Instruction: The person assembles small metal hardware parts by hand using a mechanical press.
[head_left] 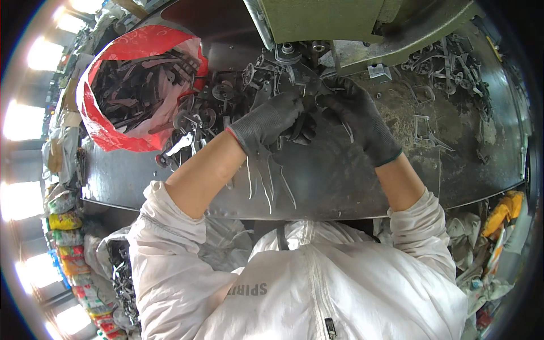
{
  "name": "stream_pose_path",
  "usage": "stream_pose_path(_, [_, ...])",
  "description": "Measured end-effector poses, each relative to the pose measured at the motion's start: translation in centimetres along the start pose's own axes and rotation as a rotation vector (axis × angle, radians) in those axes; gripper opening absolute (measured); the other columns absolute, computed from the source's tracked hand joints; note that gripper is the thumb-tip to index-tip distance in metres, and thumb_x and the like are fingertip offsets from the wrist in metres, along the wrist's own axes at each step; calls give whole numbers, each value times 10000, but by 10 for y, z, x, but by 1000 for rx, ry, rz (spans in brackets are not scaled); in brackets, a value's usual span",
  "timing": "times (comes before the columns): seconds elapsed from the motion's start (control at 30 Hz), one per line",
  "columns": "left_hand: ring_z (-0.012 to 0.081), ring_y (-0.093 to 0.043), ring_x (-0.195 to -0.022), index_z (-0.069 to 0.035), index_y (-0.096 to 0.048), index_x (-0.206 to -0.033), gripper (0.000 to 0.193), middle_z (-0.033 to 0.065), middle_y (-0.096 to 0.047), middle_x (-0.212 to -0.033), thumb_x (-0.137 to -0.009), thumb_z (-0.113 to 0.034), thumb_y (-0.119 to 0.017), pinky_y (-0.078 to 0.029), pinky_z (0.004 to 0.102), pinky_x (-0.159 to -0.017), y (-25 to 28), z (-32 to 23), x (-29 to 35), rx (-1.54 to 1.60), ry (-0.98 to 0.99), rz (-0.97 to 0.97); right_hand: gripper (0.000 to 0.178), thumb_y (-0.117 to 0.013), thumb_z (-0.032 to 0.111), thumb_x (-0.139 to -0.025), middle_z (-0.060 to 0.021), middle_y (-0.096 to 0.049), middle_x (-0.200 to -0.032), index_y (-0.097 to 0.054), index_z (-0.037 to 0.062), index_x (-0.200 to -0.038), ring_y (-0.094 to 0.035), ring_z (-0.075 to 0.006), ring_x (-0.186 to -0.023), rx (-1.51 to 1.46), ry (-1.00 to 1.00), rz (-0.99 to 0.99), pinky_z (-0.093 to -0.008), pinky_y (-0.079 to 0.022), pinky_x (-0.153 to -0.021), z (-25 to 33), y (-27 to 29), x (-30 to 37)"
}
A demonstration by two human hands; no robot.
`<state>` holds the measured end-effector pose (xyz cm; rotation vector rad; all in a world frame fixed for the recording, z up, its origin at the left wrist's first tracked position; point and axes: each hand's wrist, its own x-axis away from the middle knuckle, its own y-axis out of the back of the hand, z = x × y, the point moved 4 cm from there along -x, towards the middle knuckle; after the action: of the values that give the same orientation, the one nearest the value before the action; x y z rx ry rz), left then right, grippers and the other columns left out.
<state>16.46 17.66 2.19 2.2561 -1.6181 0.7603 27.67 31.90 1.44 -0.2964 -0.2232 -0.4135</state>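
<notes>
Dark grey work gloves cover both hands, which meet below the tooling [288, 50] of a green machine. My left hand [271, 118] is closed, its fingertips pinched on something dark that I cannot make out. Close beside it, my right hand [358, 120] has its fingers curled in toward the same spot; whatever it grips is hidden by the dark glove. Loose white threads [270, 181] hang below the left glove. Left of my left hand lies a heap of metal parts with small wheels [224, 93], some of it touching the machine's base.
A red-and-white bag [93, 127] full of dark flat metal pieces stands at the left. The green machine body [323, 25] rises at the back. Bent metal brackets [450, 65] are piled far right, with a few loose parts [425, 133] on the dark metal table [362, 195].
</notes>
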Motion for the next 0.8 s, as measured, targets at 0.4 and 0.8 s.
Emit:
stream_pose_path(0.4, [240,-705,-974,24,-639,-1197,312,153,-703,-1078,-1051,-203,-483,-594,389,-824,9,21,-18,-297,-252,55,391,-644,62,-960,-73,-686,-1148,-552,7,-1337,-668,-137,-991,283,30,-32,-292,-548,-836,-15,6,-11])
stream_pose_path(0.8, [367,-685,-989,-67,-676,-1128,243,150,-685,-1128,-919,-185,-636,-564,442,-816,115,-69,75,-1843,-660,-792,335,-556,51,-1017,-47,-671,-1074,-555,30,-1351,-646,-90,-826,105,-39,-110,-247,-533,-676,-25,2,-2])
